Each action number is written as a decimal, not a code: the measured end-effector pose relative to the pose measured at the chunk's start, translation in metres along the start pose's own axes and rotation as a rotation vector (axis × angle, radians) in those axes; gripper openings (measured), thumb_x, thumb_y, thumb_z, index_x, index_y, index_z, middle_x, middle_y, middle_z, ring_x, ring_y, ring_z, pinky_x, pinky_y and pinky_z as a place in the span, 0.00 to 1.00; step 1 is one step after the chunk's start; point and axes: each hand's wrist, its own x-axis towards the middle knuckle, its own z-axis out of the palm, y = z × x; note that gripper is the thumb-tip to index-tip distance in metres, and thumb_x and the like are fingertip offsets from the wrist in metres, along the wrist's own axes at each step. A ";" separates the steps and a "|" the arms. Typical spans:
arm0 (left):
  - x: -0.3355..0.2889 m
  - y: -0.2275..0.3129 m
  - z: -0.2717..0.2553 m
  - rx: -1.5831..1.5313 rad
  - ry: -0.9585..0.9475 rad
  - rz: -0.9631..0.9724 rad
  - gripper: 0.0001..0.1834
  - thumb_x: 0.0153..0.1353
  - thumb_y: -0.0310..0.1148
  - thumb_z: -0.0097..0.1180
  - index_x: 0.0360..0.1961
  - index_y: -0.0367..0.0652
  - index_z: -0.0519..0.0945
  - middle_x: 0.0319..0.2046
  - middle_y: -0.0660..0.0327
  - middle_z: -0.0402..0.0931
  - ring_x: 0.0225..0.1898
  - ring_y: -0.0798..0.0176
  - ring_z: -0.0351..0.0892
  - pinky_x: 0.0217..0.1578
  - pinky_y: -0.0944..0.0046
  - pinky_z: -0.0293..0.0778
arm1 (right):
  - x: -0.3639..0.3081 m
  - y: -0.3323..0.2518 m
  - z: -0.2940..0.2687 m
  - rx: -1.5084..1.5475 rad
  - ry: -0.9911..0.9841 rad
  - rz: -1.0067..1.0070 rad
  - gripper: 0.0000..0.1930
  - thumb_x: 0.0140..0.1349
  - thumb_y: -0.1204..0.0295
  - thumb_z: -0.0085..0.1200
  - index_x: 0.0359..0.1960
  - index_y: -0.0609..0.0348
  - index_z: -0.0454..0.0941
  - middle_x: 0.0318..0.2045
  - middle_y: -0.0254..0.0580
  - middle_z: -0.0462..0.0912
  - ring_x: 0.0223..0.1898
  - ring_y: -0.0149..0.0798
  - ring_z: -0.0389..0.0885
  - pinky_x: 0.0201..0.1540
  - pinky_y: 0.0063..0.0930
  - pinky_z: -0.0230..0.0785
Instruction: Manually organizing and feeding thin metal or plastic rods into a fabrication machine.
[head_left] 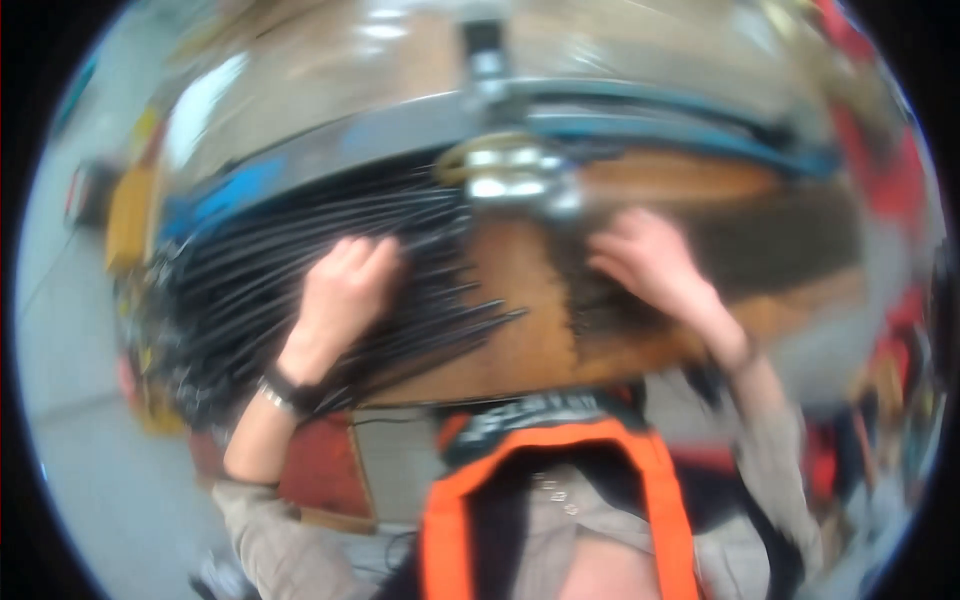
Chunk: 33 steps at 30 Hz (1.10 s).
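My left hand (348,285), with a dark band at its wrist, is over a spread of long thin black rods (250,270) on the left half of the bench. Its fingers are curled and pressed together; what they hold, if anything, is hidden. My right hand (648,258) is bent inward, fingers closed, beside a dense dark stack of thin pieces (760,240) on the right. I cannot make out anything in its fingertips. Between and beyond the hands sits a shiny metal fixture (515,180). Motion blurs both hands.
The wooden bench top (510,270) shows between the two piles. A grey and blue metal bar (370,130) runs along its far side, with clear plastic sheeting (640,50) beyond. A yellow block (133,215) stands at the left end. A reddish-brown board (320,465) is below.
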 end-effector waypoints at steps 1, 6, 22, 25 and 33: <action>0.004 0.007 -0.001 -0.032 0.009 0.048 0.12 0.58 0.26 0.61 0.45 0.39 0.80 0.25 0.58 0.71 0.29 0.56 0.74 0.27 0.59 0.73 | 0.001 0.000 -0.001 0.038 0.032 -0.035 0.09 0.55 0.70 0.64 0.37 0.56 0.81 0.31 0.43 0.77 0.35 0.48 0.77 0.36 0.41 0.72; 0.031 0.044 -0.005 0.006 -0.077 0.063 0.08 0.60 0.28 0.57 0.41 0.48 0.79 0.22 0.60 0.72 0.25 0.57 0.76 0.22 0.59 0.74 | -0.016 0.010 0.011 0.088 -0.010 -0.080 0.09 0.54 0.70 0.64 0.34 0.55 0.78 0.32 0.43 0.77 0.37 0.48 0.77 0.36 0.40 0.72; 0.038 0.097 -0.009 -0.196 -0.173 0.021 0.13 0.63 0.31 0.59 0.50 0.47 0.82 0.20 0.57 0.68 0.22 0.54 0.72 0.23 0.55 0.69 | -0.027 -0.022 0.032 0.513 0.285 0.083 0.09 0.59 0.68 0.63 0.38 0.57 0.83 0.27 0.39 0.81 0.31 0.42 0.79 0.34 0.37 0.73; 0.042 0.105 -0.011 -0.221 -0.179 0.045 0.12 0.63 0.30 0.59 0.48 0.47 0.81 0.20 0.57 0.69 0.22 0.53 0.74 0.22 0.54 0.70 | -0.034 -0.026 0.032 0.555 0.436 0.092 0.09 0.58 0.68 0.65 0.37 0.58 0.83 0.24 0.38 0.80 0.30 0.42 0.78 0.33 0.36 0.73; 0.053 0.114 -0.023 -0.156 -0.305 0.082 0.09 0.62 0.30 0.58 0.43 0.45 0.80 0.22 0.55 0.72 0.25 0.49 0.77 0.24 0.51 0.74 | -0.045 -0.019 0.040 0.395 0.655 -0.064 0.11 0.55 0.69 0.65 0.38 0.59 0.82 0.24 0.38 0.79 0.30 0.41 0.77 0.31 0.35 0.71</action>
